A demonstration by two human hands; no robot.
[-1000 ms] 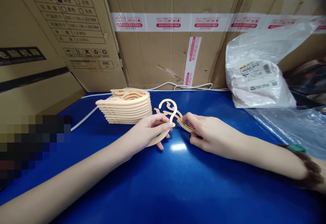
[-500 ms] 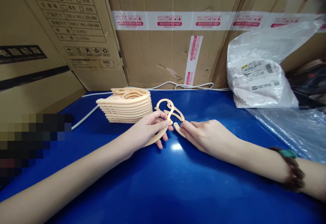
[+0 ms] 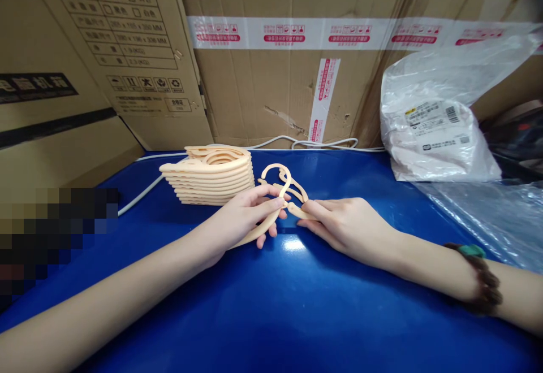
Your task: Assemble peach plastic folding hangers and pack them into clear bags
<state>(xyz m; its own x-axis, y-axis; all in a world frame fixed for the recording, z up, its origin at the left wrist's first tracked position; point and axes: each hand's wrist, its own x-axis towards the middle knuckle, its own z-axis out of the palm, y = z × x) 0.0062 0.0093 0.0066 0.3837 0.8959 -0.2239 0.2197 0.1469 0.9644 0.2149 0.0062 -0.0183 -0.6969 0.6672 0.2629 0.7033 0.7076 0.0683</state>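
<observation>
Between thumb and fingers my left hand [image 3: 252, 212] pinches a cream plastic hanger piece with a hook [image 3: 289, 178]; its curved arm runs down to the left under the palm. My right hand [image 3: 339, 220] is closed on a separate hanger arm [image 3: 297, 211], whose rounded end lies right at the base of the hook. Whether the two parts are joined I cannot tell. Behind the hands, more cream hanger parts [image 3: 299, 183] lie on the blue table [image 3: 271, 316]. A neat stack of folded cream hangers [image 3: 207, 175] stands behind my left hand.
Cardboard boxes [image 3: 254, 90] wall off the back and left. A white cable [image 3: 139, 196] runs along the table's rear edge. At the right stand a white plastic parcel bag [image 3: 436, 135] and a clear plastic sheet [image 3: 483, 220].
My right hand has turned its hanger arm flatter and brought its end closer to the hook's base. The left hand has barely shifted; its hanger arm tilts slightly differently.
</observation>
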